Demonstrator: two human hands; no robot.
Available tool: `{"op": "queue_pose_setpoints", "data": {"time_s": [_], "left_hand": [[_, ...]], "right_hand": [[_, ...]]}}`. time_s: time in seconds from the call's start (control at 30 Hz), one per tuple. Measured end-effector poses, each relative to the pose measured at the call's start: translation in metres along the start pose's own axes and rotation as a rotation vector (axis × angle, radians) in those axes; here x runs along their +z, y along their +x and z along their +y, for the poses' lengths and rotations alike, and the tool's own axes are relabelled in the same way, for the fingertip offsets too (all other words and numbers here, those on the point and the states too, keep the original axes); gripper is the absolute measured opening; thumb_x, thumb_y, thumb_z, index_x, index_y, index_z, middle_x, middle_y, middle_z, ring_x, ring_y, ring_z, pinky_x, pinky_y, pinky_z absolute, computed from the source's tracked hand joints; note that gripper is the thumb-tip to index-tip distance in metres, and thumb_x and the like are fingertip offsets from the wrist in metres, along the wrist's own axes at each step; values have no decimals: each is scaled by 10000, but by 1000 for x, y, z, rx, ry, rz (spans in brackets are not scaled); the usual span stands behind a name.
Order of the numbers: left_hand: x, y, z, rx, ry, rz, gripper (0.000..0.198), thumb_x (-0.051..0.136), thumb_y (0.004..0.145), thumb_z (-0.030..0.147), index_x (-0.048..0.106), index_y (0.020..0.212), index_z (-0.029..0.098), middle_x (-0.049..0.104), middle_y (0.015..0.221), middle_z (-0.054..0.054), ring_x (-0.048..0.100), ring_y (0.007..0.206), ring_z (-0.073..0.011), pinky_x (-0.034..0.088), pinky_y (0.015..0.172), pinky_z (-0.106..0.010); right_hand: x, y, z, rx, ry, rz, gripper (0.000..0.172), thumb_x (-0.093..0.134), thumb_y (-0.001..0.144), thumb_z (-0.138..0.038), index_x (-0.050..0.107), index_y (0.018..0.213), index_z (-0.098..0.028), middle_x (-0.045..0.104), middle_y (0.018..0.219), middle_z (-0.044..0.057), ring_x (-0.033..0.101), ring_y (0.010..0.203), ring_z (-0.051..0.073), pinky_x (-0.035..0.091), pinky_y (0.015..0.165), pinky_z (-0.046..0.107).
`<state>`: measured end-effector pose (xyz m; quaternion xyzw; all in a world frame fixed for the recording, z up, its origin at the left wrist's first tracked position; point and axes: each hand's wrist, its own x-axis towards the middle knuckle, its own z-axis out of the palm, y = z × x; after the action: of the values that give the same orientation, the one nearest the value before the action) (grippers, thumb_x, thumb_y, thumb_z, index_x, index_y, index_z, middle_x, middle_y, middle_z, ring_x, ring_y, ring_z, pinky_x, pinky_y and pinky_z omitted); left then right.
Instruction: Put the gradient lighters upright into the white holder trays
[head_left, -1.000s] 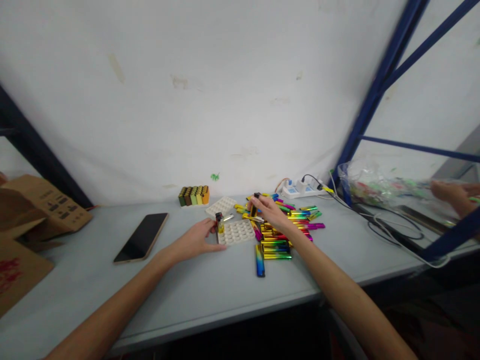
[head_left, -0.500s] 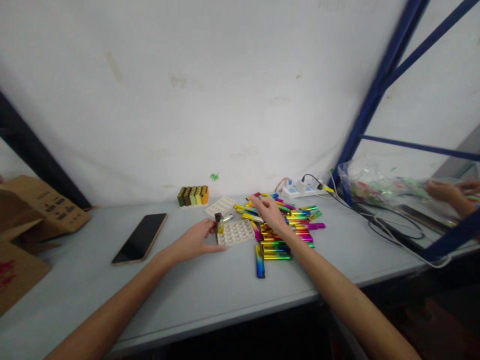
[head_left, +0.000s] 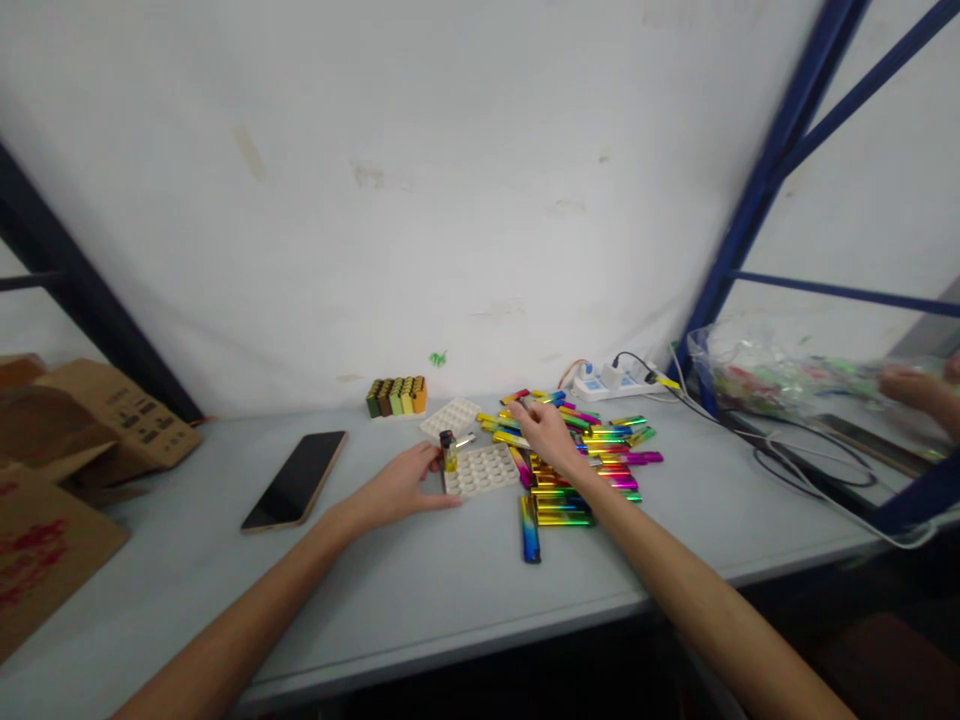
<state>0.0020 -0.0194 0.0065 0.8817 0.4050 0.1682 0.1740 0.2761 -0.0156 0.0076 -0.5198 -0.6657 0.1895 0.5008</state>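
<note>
My left hand (head_left: 401,487) lies on the grey table (head_left: 420,590), thumb and fingers closed on the left edge of a white dimpled tray (head_left: 484,468). One dark-topped yellow lighter (head_left: 448,451) stands upright in the tray's left corner, right by my thumb. My right hand (head_left: 549,435) reaches over a heap of shiny rainbow-coloured lighters (head_left: 585,465) to the right of the tray. Its fingertips are bent down and pinched on a lighter at the heap's far side. One lighter (head_left: 529,527) lies apart at the front of the heap.
A second white tray (head_left: 450,415) and a block of green-to-orange lighters (head_left: 397,396) sit by the wall. A phone (head_left: 294,480) lies on the left, near cardboard boxes (head_left: 112,425). At the right are a power strip (head_left: 611,381), cables (head_left: 810,462), a plastic bag (head_left: 765,370), another person's hand (head_left: 919,388) and a blue frame (head_left: 757,200).
A second ago my right hand held a lighter upright near the tray. It has since reached back down into the far side of the heap. My left hand stays on the tray.
</note>
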Motion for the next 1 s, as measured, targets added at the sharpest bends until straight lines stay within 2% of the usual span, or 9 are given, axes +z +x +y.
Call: {"op": "queue_pose_setpoints", "data": {"time_s": [0.13, 0.2, 0.3, 0.5, 0.63, 0.73, 0.87, 1.0], "left_hand": [[0, 0, 0, 4, -2, 19, 539, 778, 717, 643, 619, 959, 189, 667, 972, -79, 635, 886, -269, 514, 802, -359], [1, 1, -1, 9, 2, 23, 535, 780, 713, 643, 617, 942, 188, 664, 964, -76, 637, 879, -268, 513, 800, -360], [2, 1, -2, 23, 1, 22, 538, 784, 711, 643, 615, 933, 182, 660, 959, -78, 636, 873, -268, 510, 798, -361], [3, 1, -4, 24, 2, 15, 558, 774, 714, 654, 620, 962, 178, 666, 976, -78, 624, 880, -262, 506, 813, -363], [3, 1, -4, 37, -12, 25, 550, 769, 721, 656, 628, 974, 188, 674, 990, -75, 628, 891, -261, 503, 826, -360], [3, 1, -4, 44, -9, 21, 523, 781, 725, 631, 631, 969, 193, 673, 994, -74, 634, 907, -268, 500, 826, -353], [2, 1, -3, 48, 7, 14, 512, 773, 743, 616, 628, 984, 189, 663, 999, -78, 627, 908, -268, 496, 824, -350], [2, 2, -3, 53, 7, 26, 514, 776, 734, 615, 631, 986, 191, 660, 978, -73, 619, 892, -265, 494, 818, -350]], "right_hand": [[0, -6, -7, -103, -11, -114, 392, 429, 1036, -528, 413, 776, -235, 432, 709, -41, 435, 666, 148, 333, 623, 272], [1, -10, -14, -211, -71, -173, 353, 412, 1062, -476, 465, 817, -227, 514, 806, -6, 502, 780, 168, 395, 726, 285], [5, -17, -26, -374, -184, -185, 349, 453, 1062, -459, 549, 843, -205, 569, 937, 58, 533, 953, 207, 408, 868, 319], [27, -23, -32, -330, -203, -303, 366, 486, 1066, -434, 572, 800, -198, 579, 737, 8, 501, 672, 155, 361, 674, 275], [40, -25, -26, -354, -218, -424, 245, 583, 1036, -352, 610, 859, -184, 643, 780, 22, 539, 694, 152, 370, 668, 264], [44, -25, -24, -373, -303, -458, 193, 590, 1036, -328, 622, 927, -172, 673, 850, 46, 579, 747, 166, 404, 695, 272], [43, -20, -28, -412, -445, -464, 208, 567, 1048, -343, 622, 991, -150, 688, 954, 97, 620, 850, 196, 447, 764, 297], [40, -14, -32, -456, -499, -530, 247, 515, 1069, -355, 612, 1020, -133, 693, 976, 119, 638, 869, 211, 467, 778, 313]]}}
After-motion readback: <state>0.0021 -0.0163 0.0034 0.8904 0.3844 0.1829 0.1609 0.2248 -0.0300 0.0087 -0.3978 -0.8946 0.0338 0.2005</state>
